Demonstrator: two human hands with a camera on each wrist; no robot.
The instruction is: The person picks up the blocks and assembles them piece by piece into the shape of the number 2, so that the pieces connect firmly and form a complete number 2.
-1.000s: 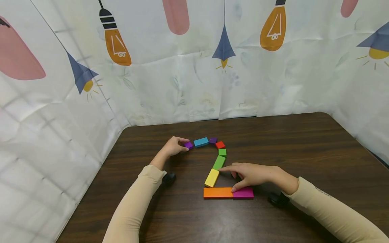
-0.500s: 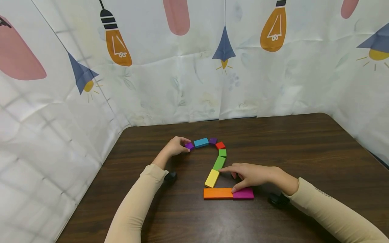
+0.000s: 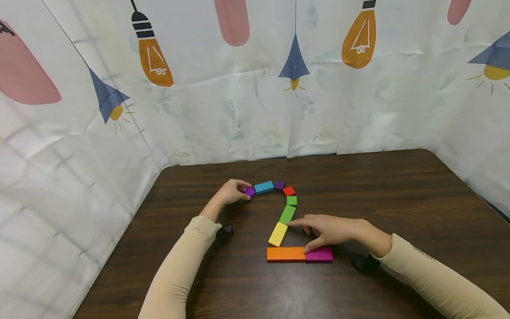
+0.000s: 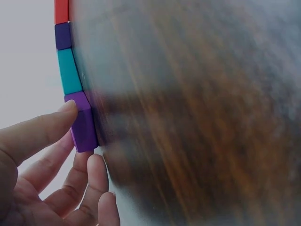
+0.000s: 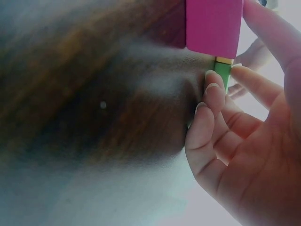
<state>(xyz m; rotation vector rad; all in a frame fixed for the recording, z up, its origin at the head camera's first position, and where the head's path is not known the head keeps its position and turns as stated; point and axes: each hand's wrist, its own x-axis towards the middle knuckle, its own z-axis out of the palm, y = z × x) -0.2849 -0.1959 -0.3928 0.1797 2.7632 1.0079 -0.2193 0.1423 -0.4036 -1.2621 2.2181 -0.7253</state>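
My left hand point(image 3: 230, 192) pinches a small purple block point(image 4: 83, 125) between thumb and fingers at the left end of a curved row. The block's inner end meets a blue block point(image 3: 264, 187). From there the row bends through a dark purple block point(image 3: 280, 184), a red one point(image 3: 288, 191), a short green one point(image 3: 291, 200), a longer green one point(image 3: 287, 214) and a yellow one point(image 3: 277, 234). The index fingertip of my right hand point(image 3: 332, 229) touches near the green-yellow joint. Its thumb rests where an orange block point(image 3: 285, 254) meets a magenta block point(image 3: 319, 254).
All blocks lie on a dark wood-grain table point(image 3: 398, 199). Behind it and at the left hangs a white cloth point(image 3: 199, 119) printed with lamps and bulbs. Black straps with small devices are on both wrists.
My left hand has shifted slightly right, sliding the purple block up to the blue block and closing the small gap. The right hand has stayed in place.
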